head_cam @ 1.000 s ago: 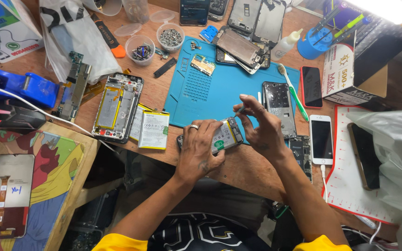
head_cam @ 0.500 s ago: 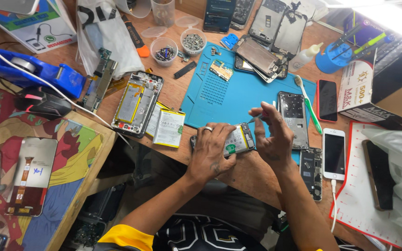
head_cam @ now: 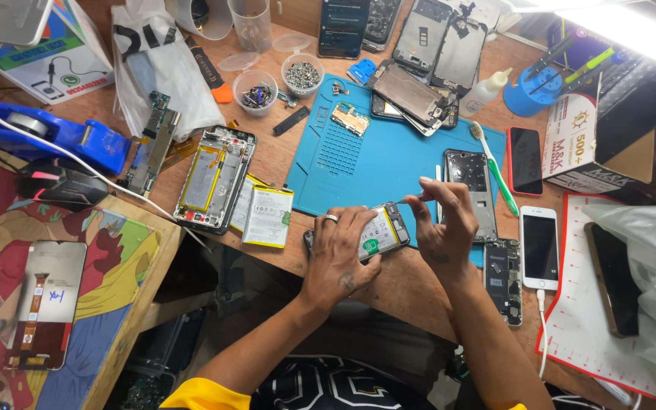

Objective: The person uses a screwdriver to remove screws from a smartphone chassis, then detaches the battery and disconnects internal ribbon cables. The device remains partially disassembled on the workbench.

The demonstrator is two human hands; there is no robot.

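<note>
Left hand clamps the opened phone at centre frame; right hand pinches at its top edge. Advise firm hold, gentle fingertip pressure.

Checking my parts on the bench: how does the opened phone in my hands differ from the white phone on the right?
The opened phone shows its battery and internals; the white phone is closed, dark screen up. The left hand holds the opened one at the blue mat's edge; the white one lies untouched, with a cable plugged in. Both are slim rectangles.
</note>
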